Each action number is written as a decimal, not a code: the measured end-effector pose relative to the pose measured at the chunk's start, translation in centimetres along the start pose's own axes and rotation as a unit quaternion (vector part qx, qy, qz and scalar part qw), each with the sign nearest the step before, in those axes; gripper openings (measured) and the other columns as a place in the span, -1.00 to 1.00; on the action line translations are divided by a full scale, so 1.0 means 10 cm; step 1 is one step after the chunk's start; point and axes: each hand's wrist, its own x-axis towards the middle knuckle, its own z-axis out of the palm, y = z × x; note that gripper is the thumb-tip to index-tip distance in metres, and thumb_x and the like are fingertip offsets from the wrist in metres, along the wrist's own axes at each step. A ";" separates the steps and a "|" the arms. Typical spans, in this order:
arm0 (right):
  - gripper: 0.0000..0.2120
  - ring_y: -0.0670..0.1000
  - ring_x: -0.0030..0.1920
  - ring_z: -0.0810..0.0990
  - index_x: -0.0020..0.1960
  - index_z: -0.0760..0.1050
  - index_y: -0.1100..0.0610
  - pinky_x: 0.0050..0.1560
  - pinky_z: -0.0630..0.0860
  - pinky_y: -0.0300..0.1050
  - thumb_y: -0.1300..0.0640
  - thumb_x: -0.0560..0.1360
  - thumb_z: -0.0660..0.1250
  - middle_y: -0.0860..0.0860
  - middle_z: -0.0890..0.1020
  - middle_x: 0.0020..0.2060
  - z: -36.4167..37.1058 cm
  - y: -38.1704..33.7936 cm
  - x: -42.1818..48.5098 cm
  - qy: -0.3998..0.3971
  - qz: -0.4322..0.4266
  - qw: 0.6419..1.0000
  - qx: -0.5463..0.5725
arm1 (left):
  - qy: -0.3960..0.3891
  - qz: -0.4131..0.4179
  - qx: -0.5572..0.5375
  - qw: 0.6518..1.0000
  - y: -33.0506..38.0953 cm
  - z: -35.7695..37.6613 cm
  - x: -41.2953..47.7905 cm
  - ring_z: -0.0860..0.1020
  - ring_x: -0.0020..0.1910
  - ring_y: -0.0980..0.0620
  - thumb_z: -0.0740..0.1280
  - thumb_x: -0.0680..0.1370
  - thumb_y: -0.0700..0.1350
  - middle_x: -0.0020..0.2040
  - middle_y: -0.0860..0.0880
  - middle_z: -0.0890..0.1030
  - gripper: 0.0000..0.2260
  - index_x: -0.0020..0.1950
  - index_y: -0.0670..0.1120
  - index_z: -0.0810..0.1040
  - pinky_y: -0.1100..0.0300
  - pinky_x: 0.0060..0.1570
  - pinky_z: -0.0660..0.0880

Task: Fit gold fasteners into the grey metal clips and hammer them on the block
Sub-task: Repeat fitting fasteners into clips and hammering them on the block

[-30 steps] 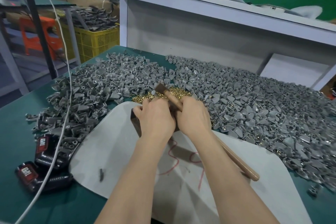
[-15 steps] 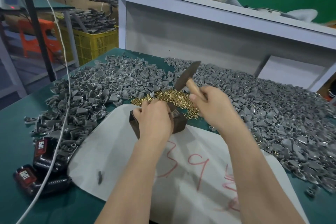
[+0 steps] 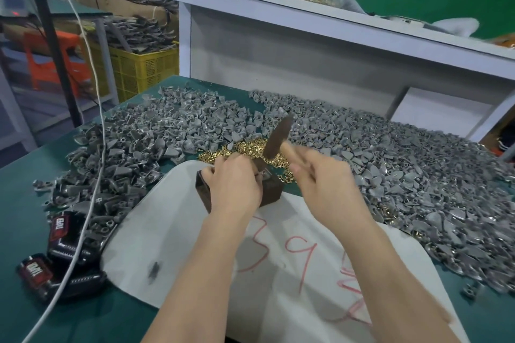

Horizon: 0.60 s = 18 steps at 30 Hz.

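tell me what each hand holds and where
Right hand grips the hammer by its wooden handle, just under the head. Left hand pinches a grey clip on the block; exactly where is hidden.

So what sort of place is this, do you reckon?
Most likely a small factory assembly bench: heaps of grey clips cover the green table, a pile of gold fasteners lies by the block, and a yellow crate of more parts stands behind.

A dark brown block [image 3: 269,192] stood upright, with what looked like a single clip [image 3: 261,174] on its top. The hammer [image 3: 277,135], blurred, was tilted above it. Loose gold fasteners [image 3: 248,147] lay heaped just behind the block, amid wide heaps of grey metal clips [image 3: 390,170].
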 end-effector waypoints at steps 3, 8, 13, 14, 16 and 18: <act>-0.70 -0.11 -0.30 0.54 0.31 0.47 0.02 -0.27 0.39 -0.48 0.07 0.61 0.19 -0.09 0.55 -0.18 -0.02 0.02 0.04 0.029 0.005 0.999 -0.012 | -0.004 -0.006 -0.006 1.000 0.01 0.01 0.01 0.37 0.17 -0.08 0.29 0.56 -0.04 0.07 0.02 0.56 -0.86 -0.01 0.00 0.64 0.05 0.01 0.18; -0.75 -0.04 -0.24 0.56 0.25 0.49 -0.04 -0.26 0.41 -0.36 0.06 0.60 0.19 -0.07 0.58 -0.23 -0.02 0.10 -0.01 -0.031 0.029 0.998 -0.043 | 0.005 -0.001 -0.002 1.000 -0.01 0.01 0.01 0.38 0.17 -0.09 0.30 0.55 -0.07 0.06 0.01 0.57 -0.88 -0.01 -0.01 0.63 0.07 -0.03 0.15; -0.69 0.10 -0.13 0.64 0.34 0.41 -0.08 -0.14 0.53 -0.15 -0.01 0.61 0.16 0.10 0.66 -0.08 0.02 0.04 -0.05 -0.033 0.002 0.998 -0.059 | 0.004 -0.001 0.003 1.000 0.01 0.01 0.02 0.38 0.17 -0.10 0.28 0.56 -0.06 0.06 0.00 0.58 -0.85 0.00 -0.02 0.63 0.06 -0.03 0.15; -0.68 0.16 -0.02 0.62 0.35 0.40 -0.08 -0.07 0.51 -0.09 0.02 0.61 0.16 0.10 0.66 -0.01 0.03 0.04 -0.07 -0.082 0.007 0.993 -0.082 | 0.004 0.002 0.005 1.000 0.01 0.01 0.01 0.38 0.17 -0.10 0.27 0.56 -0.06 0.06 0.00 0.58 -0.85 0.00 -0.02 0.63 0.07 -0.04 0.14; -0.68 0.11 -0.01 0.61 0.35 0.41 -0.07 -0.06 0.48 -0.15 0.04 0.60 0.17 0.06 0.66 0.02 0.01 0.06 -0.01 -0.066 0.006 0.995 -0.080 | 0.003 0.001 0.006 1.000 0.01 0.01 0.01 0.38 0.17 -0.10 0.27 0.56 -0.06 0.06 0.01 0.58 -0.85 -0.02 -0.01 0.64 0.07 -0.03 0.15; -0.68 -0.04 -0.21 0.58 0.34 0.43 -0.02 -0.22 0.40 -0.35 0.04 0.60 0.19 0.03 0.66 -0.10 -0.04 0.06 0.00 0.045 -0.002 0.999 -0.018 | 0.000 -0.002 0.005 1.000 0.01 0.01 0.02 0.38 0.16 -0.09 0.28 0.56 -0.05 0.05 0.01 0.58 -0.85 -0.04 -0.02 0.64 0.07 -0.02 0.16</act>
